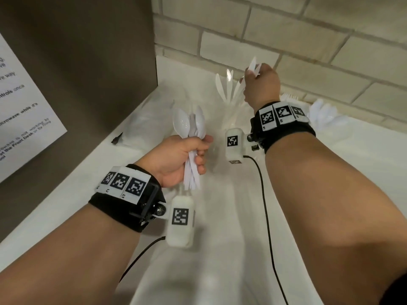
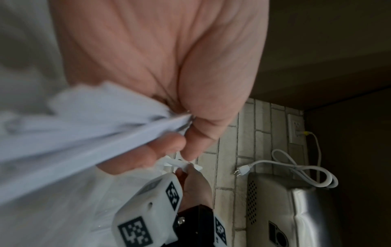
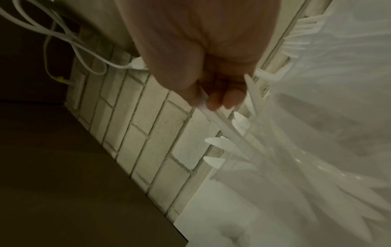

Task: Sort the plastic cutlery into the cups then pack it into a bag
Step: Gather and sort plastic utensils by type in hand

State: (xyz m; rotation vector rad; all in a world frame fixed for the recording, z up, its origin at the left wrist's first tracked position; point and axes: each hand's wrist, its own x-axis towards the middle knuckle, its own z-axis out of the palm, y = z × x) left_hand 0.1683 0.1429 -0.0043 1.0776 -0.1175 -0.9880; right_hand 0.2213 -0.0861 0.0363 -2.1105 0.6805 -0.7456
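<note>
- My left hand [image 1: 176, 159] holds a bunch of white plastic spoons [image 1: 190, 124] in a closed grip, fingers curled round the handles, bowls pointing up, above the white tabletop [image 1: 220, 238].
- My right hand [image 1: 261, 86] reaches to the back by the brick wall [image 1: 308, 40], its grip pinching a few knives [image 1: 253, 67] above a clear cup [image 1: 230, 106] in which more knives stand fanned out.
- Further right another bunch of cutlery [image 1: 323, 115] stands upright against the wall; it looks like spoons and forks, but the blur leaves the kinds unsure.
- I judge the step in hand to be either the last of the sorting or the gathering of sorted bunches for packing; I cannot tell whether the knives are going in or coming out.
- No bag shows plainly in the head view; a crumpled clear sheet [image 1: 143, 119] beside the steel appliance [image 1: 77, 73] may be one.
- Next, each bunch needs a firm hold so the slippery handles do not splay, and an opened bag.
- The left wrist view alone shows a loose white power cord [image 2: 296, 167] with its plug; the right wrist view alone shows the knife tips [image 3: 220, 143] leaning over the cup's rim.
</note>
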